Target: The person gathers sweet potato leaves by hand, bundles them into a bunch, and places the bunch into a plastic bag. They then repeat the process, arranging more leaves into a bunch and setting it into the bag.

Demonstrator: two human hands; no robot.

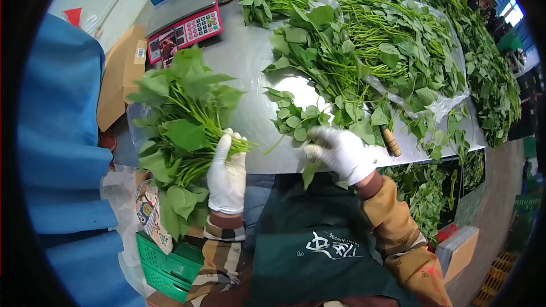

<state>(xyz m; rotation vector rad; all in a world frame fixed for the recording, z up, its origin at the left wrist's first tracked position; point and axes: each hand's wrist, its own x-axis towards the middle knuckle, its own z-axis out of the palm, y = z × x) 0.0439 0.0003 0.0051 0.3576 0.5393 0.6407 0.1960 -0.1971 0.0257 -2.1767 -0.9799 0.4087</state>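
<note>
In a white glove, my left hand (227, 169) is closed around the stems of a large bunch of leafy greens (185, 131). The leaves fan out up and to the left, partly over the table's edge. My right hand (338, 153), also gloved, has its fingers curled together at the near edge of the metal table (250, 88). A single green leaf (310, 174) hangs below those fingers and seems pinched in them. Just right of that hand lies a wooden-handled tool (391, 142), its far end hidden among leaves.
A red digital scale (196, 27) stands at the back left beside a cardboard box (122, 77). Heaps of greens (392, 40) on clear plastic fill the right side. Green crates (168, 264) sit below on the left. Blue fabric (62, 125) hangs at far left.
</note>
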